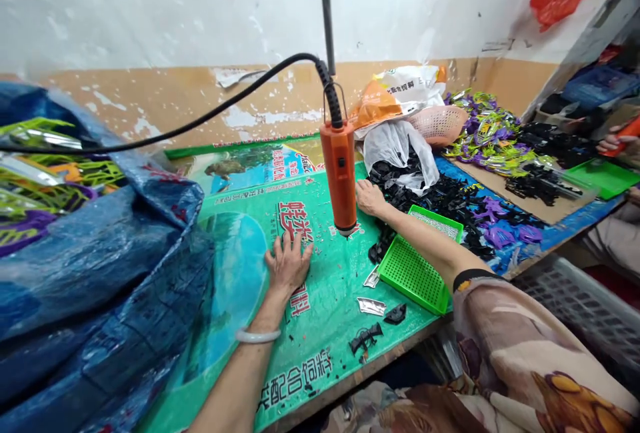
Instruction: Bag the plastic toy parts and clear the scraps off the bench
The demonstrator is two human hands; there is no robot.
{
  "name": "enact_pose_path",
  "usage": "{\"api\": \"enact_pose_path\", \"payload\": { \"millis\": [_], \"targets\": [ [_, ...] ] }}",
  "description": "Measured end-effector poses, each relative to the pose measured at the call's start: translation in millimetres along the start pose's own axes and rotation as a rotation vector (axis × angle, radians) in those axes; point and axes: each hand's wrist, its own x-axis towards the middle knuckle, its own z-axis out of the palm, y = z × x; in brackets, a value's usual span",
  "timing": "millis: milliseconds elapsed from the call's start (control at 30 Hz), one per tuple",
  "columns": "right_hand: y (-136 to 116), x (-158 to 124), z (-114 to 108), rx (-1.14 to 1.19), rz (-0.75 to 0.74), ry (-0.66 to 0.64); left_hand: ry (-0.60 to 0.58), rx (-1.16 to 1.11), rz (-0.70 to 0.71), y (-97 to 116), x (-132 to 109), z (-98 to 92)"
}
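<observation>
My left hand [289, 263] lies palm down on the green printed sheet [240, 366], its fingers spread and nothing in them. My right hand [371, 198] is at the near-left edge of a heap of black plastic parts [445, 196]. Its fingers are bent and drawn together; whatever may be in them is hidden. Between the hands, an orange electric screwdriver [339, 176] hangs upright, tip down, touched by neither hand. A green perforated tray [415, 276] with small metal screws [437, 223] in its far section stands below my right forearm.
Silver pieces [371, 306] and a black bracket-like part [365, 338] lie near the front edge. A blue woven sack [100, 273] of coloured parts fills the left. At right are purple parts [500, 233], a yellow-green pile [485, 133], and another person's hand [611, 142] holding something orange.
</observation>
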Motion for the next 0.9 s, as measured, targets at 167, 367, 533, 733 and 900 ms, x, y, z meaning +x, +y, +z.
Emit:
{"api": "enact_pose_path", "payload": {
  "millis": [167, 367, 533, 733, 900],
  "targets": [
    [45, -9, 22, -0.063, 0.089, -0.008, 0.005, 0.005, 0.011, -1, 0, -0.5],
    [71, -20, 18, -0.112, 0.079, -0.074, 0.018, 0.012, 0.017, -3, -1, 1.3],
    [70, -8, 11, -0.061, 0.088, -0.135, 0.021, 0.004, 0.019, -2, -1, 1.5],
    [56, 17, 6, -0.049, 0.148, -0.06, 0.033, 0.008, 0.02, -2, -1, 1.3],
    [46, 23, 11, -0.043, 0.186, -0.043, 0.024, 0.017, 0.018, -2, -2, 0.9]
  ]
}}
